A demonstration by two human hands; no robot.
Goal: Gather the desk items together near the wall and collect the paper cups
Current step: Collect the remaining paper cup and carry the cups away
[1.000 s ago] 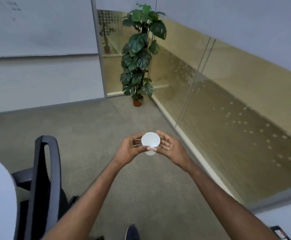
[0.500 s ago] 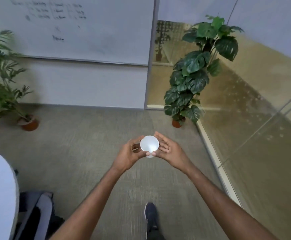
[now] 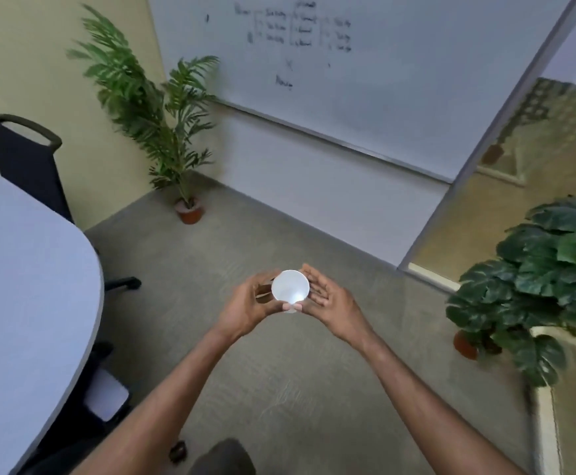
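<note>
Cup: a white paper cup (image 3: 290, 290) sits upright between both hands, mouth towards the camera, held in the air over the carpet (image 3: 314, 389) and well apart from the tabletop (image 3: 22, 303) at the left.
Stack: a bit of a lower rim peeks out under the mouth, so there may be more than one cup nested here; I cannot tell how many.
Left hand: the left hand (image 3: 245, 305) curls around the cup's left wall, thumb near the rim, grip narrow and closed on the cup.
Right hand: the right hand (image 3: 327, 299) cradles the right wall, fingers loosely spread, thumb tip touching the near side under the rim; it holds the cup too, more lightly.
Weight: looks empty inside, so very light, I judge.
Stiffness: thin paper wall, soft; a hard pinch mid-wall would likely dent or crush it.
Surface: dry paper, probably not slippery, so gentle pressure should do.
Best hold: fingers wrapped round the wall just under the rolled rim, where it is stiffest, or a palm under the base.
Risk: tilting matters little if empty; squeezing and dropping are the hazards.
Surroundings: a dark chair (image 3: 25, 156) stands beyond the tabletop's far edge, potted plants (image 3: 163, 125) by the walls.
</note>
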